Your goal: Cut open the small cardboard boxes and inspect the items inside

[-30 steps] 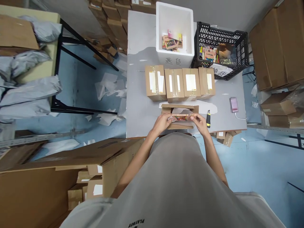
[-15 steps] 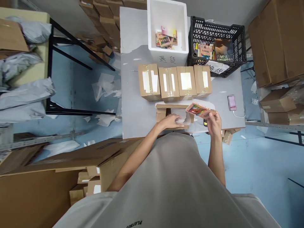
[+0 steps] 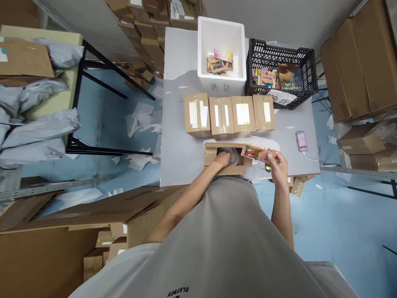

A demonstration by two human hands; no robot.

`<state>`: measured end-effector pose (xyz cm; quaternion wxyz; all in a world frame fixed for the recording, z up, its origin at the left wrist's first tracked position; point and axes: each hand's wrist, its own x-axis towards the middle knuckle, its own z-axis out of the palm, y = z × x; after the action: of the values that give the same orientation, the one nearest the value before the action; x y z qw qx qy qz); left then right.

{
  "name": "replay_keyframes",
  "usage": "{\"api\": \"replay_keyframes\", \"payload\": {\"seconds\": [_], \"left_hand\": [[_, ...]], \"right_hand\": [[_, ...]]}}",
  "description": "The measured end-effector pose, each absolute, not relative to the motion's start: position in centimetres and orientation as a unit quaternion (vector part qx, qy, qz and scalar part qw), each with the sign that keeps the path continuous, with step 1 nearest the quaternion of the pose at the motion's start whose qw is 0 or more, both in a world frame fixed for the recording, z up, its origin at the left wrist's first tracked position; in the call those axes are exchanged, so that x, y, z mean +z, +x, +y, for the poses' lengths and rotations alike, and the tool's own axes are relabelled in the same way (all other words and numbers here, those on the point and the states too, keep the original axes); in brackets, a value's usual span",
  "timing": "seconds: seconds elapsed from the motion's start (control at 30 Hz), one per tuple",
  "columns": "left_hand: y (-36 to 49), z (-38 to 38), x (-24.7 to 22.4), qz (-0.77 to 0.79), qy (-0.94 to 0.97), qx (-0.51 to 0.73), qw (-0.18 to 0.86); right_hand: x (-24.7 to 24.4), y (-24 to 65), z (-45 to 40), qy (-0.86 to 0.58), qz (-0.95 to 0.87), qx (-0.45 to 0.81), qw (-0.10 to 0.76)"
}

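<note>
In the head view an opened cardboard box (image 3: 211, 157) lies at the table's front edge with its flaps spread. My left hand (image 3: 222, 159) reaches down into it, fingers curled on a piece of translucent plastic wrapping (image 3: 233, 157). Some of its fingertips are hidden. My right hand (image 3: 278, 166) grips one end of a flat pink pack (image 3: 256, 153) with a colourful printed front. The pack's far end hovers over the box's right side. A small black and yellow item (image 3: 267, 167) lies beneath the pack, beside the right hand.
Behind the opened box, several taped cartons (image 3: 221, 118) with white labels stand in a row. Farther back are a white foam box (image 3: 221, 87) and a black plastic crate (image 3: 252, 78), both holding colourful packs. A blurred phone-like item (image 3: 301, 141) with a cable lies at right.
My left hand has gone down into the opened box, fingers now curled with the plastic there. My right hand has shifted the pink pack slightly left and lower. The view has tilted a little.
</note>
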<state>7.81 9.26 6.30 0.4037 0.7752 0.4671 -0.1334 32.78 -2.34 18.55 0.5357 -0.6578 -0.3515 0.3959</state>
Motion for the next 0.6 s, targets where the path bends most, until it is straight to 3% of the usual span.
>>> {"api": "replay_keyframes", "payload": {"seconds": [0.27,0.33,0.5,0.6], "left_hand": [[1.3,7.0,8.6,0.500,0.732,0.014,0.464],[-0.7,6.4,9.1,0.522,0.696,0.065,0.489],[-3.6,5.5,10.7,0.553,0.637,0.177,0.507],[-4.0,5.2,11.8,0.557,0.634,0.199,0.498]], "right_hand": [[18.4,30.2,-1.5,-0.629,-0.575,0.386,0.354],[17.2,28.1,-0.3,-0.626,-0.629,0.372,0.272],[14.9,22.7,3.2,-0.632,-0.707,0.314,-0.042],[15.6,21.6,3.4,-0.625,-0.715,0.298,-0.096]]}}
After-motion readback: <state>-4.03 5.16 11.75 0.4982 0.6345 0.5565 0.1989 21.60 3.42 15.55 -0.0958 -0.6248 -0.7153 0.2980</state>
